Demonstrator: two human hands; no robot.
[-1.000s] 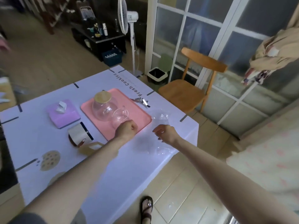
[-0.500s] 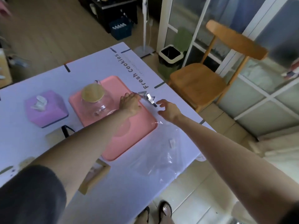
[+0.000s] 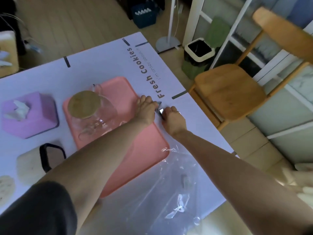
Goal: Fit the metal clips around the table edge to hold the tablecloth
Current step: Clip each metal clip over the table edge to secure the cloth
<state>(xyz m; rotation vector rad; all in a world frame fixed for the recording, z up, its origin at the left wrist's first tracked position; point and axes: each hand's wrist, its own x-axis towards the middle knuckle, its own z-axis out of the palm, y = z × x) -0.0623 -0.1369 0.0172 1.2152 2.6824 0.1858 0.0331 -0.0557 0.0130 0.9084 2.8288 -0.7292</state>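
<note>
Our left hand (image 3: 146, 111) and right hand (image 3: 173, 118) both grip metal clips (image 3: 160, 108) on the tablecloth (image 3: 110, 65), beside the pink tray (image 3: 144, 150).

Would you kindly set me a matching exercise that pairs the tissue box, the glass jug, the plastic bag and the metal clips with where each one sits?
Things:
1. tissue box
2. glass jug
3. plastic bag
4. metal clips

Places:
A. on the pink tray
B. between the left hand and the right hand
C. left of the tray, on the tablecloth
D. at the table edge nearest the person, right of the tray

Pairs: 1-C, 2-A, 3-D, 4-B.
</note>
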